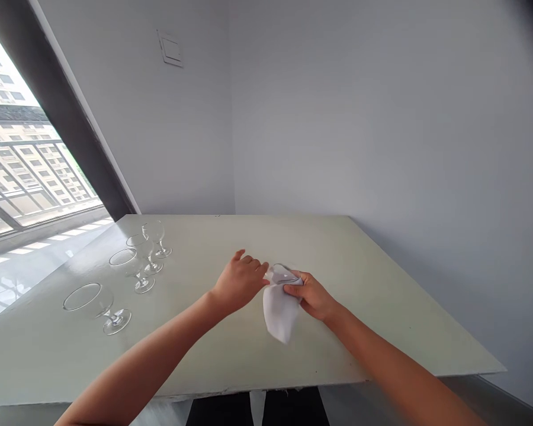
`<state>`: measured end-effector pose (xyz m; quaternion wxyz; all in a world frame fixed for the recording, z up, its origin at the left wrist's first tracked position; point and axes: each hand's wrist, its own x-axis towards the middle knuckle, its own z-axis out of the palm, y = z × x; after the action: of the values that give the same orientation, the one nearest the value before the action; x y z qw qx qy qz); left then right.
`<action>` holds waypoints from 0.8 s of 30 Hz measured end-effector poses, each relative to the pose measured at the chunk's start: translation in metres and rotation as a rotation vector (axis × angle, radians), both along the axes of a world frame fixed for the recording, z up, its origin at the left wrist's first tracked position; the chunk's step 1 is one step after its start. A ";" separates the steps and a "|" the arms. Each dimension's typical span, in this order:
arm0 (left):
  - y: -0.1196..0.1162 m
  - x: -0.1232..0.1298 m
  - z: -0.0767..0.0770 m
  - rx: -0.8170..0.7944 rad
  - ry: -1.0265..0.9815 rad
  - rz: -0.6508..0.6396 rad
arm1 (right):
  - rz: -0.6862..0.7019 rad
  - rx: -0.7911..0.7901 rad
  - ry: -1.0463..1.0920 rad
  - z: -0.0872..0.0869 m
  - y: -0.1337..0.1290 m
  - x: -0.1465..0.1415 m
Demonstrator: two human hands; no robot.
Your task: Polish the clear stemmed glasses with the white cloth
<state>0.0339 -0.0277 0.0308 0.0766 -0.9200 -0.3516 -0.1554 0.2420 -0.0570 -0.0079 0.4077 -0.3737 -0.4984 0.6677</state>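
Above the middle of the table, my left hand (242, 279) is closed with its fingertips at the near side of a clear stemmed glass (281, 273). The glass is tilted on its side, and its foot and stem are mostly hidden by that hand. My right hand (311, 294) is closed round a white cloth (281, 313) pressed against the glass bowl. Thumb in front, fingers behind, it pinches the cloth at the glass's right side. The cloth's loose end hangs down over the tabletop.
Several clear stemmed glasses stand upright in a row on the left of the pale table (382, 331); the nearest glass (89, 302) is close to the front left. Walls (382, 118) border the back and right. A window (31, 148) is at the left.
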 end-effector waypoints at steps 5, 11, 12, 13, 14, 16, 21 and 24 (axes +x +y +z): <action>0.000 -0.001 -0.003 0.322 0.032 -0.162 | -0.028 -0.071 0.156 0.000 -0.010 -0.006; 0.006 -0.014 0.023 -0.283 -0.107 -0.226 | 0.039 0.467 -0.442 0.015 -0.034 -0.003; 0.007 -0.015 0.026 -0.446 -0.097 -0.247 | 0.076 0.519 -0.499 0.017 -0.035 -0.001; 0.008 -0.015 0.027 -0.581 -0.073 -0.261 | 0.107 0.533 -0.519 0.018 -0.035 0.000; 0.008 -0.015 0.026 -0.649 -0.054 -0.260 | 0.116 0.504 -0.504 0.018 -0.033 0.000; 0.009 -0.011 0.020 -0.523 -0.058 -0.215 | 0.053 0.347 -0.378 0.014 -0.028 0.000; 0.007 0.001 -0.004 0.243 -0.056 -0.181 | -0.116 -0.074 0.157 -0.001 -0.016 -0.008; 0.009 0.000 -0.004 0.228 -0.026 -0.213 | -0.088 -0.028 0.136 -0.003 -0.019 -0.011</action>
<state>0.0334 -0.0184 0.0266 0.1592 -0.9352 -0.2331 -0.2137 0.2312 -0.0759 -0.0112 0.4644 -0.3544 -0.4434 0.6799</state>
